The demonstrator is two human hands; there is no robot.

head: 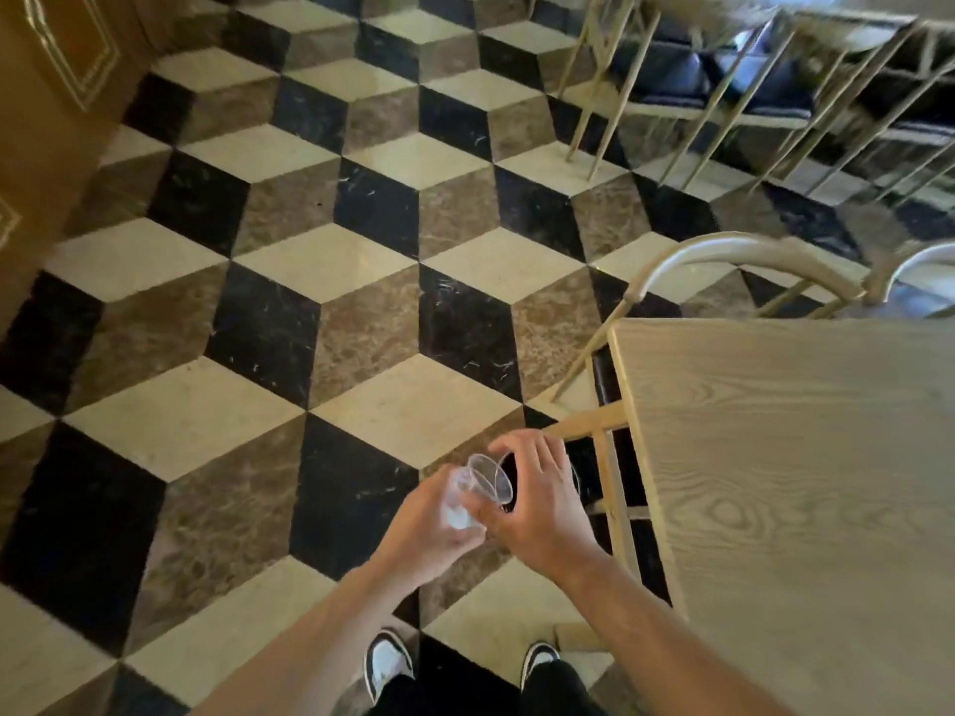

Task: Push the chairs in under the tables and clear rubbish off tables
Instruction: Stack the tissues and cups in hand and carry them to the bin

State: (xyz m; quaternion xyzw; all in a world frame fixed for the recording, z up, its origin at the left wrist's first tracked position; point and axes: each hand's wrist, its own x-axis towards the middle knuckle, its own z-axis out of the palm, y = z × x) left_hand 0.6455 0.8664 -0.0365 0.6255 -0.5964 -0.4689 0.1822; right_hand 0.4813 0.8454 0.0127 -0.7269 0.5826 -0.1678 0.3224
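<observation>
Over the floor, left of the table, my left hand (429,524) is shut on a clear plastic cup (457,503) that lies on its side. My right hand (537,503) grips a second clear plastic cup (491,475), its rim tilted against the first. The light wooden table (806,483) stands to my right, its top bare in view. A pale wooden chair (610,457) is tucked under its left edge. Beyond the table's far edge rise two curved chair backs (723,261).
The floor (320,312) is a black, cream and brown cube-pattern marble, open to the left and ahead. A row of pale chairs with dark cushions (723,80) stands at the upper right. A brown panelled wall (46,95) runs along the left.
</observation>
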